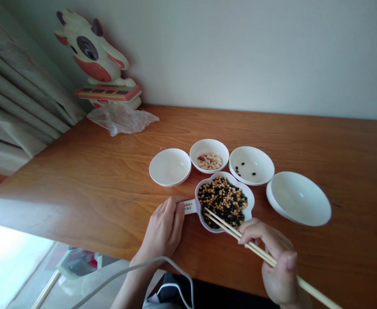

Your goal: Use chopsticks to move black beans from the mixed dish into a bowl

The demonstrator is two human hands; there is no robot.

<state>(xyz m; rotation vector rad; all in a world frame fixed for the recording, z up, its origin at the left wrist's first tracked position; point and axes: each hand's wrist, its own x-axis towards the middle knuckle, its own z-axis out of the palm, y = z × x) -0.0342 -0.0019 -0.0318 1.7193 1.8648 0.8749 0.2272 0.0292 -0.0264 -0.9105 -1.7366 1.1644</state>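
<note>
A flower-shaped, purple-rimmed dish (250, 198) holds a mix of black beans and yellowish beans (222, 199). My left hand (166, 225) is closed on the dish's white handle (190, 207), which carries printed text. A pair of wooden chopsticks (262, 254) is gripped in my right hand (275, 257), their tips resting among the beans at the dish's near left side. Behind the dish stands a white bowl (209, 143) with pale seeds and a few reddish ones. Beside it, another white bowl (255, 163) contains several black beans.
White bowls with nothing visible inside stand at the left (170, 167) and right (299, 199). A clear plastic bag (124, 121) lies before a cow-shaped toy keyboard (109, 92) at the back left. A grey cable (137, 266) crosses my left forearm; the wooden table's (79, 184) front edge is near.
</note>
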